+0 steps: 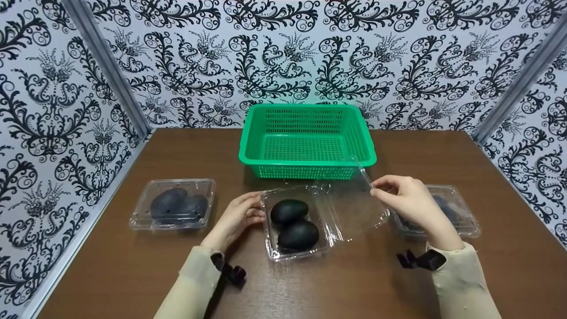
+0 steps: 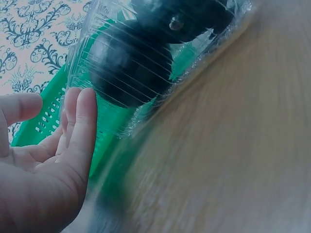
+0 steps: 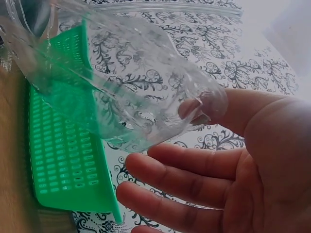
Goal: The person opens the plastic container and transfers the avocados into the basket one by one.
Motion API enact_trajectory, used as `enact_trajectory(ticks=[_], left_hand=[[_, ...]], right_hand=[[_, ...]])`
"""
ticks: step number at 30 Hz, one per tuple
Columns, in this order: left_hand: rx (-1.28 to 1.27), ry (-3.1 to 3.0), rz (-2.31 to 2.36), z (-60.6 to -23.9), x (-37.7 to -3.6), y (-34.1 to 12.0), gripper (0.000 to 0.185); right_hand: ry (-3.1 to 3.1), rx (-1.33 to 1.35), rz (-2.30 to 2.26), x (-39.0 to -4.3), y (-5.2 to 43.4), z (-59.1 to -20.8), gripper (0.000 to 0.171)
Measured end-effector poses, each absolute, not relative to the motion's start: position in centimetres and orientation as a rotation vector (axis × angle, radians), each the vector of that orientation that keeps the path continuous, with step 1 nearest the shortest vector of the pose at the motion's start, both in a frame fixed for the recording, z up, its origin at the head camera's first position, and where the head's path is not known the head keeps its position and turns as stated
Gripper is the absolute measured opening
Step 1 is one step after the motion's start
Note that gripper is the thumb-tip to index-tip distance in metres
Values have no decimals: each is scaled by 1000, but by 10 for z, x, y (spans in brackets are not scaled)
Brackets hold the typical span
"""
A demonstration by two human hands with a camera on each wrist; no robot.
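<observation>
Open box (image 1: 288, 256): one, clear plastic, near centre of the desk (image 1: 350, 288), with the green basket (image 1: 288, 171) just beyond. Lid (image 1: 354, 208): attached, swung over to the right; its right edge is pinched between thumb and finger of the right hand (image 1: 409, 199), presumably so that it stays back from the contents. Left hand (image 1: 239, 216): at the left wall, fingers straight and touching the plastic, thumb apart; probably placed there to steady the side opposite the lid. Left box (image 1: 146, 223) and right box (image 1: 467, 223): both lidded, dark contents showing through; set well to either side, which seems to leave the middle for handling; the right one is partly hidden by the right hand. Fruits (image 1: 298, 235): two, inside the open box, one near, one far, touching; near-black, smooth, rounded, tapering, with a dull sheen; a pale stem spot on one shows in the left wrist view. Kind: possibly avocado.
</observation>
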State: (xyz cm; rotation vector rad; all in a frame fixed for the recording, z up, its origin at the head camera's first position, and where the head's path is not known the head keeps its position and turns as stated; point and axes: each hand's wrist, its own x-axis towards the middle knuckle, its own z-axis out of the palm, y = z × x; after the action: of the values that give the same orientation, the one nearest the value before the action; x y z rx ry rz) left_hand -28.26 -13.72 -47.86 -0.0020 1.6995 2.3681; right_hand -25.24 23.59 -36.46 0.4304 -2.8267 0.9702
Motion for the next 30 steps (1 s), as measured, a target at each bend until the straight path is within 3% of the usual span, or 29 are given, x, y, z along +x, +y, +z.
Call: enact_trajectory(ticks=[30], left_hand=[[-33, 1654, 2517, -472, -281, -138, 39]], right_hand=[[-2954, 521, 872, -251, 241, -364, 16]])
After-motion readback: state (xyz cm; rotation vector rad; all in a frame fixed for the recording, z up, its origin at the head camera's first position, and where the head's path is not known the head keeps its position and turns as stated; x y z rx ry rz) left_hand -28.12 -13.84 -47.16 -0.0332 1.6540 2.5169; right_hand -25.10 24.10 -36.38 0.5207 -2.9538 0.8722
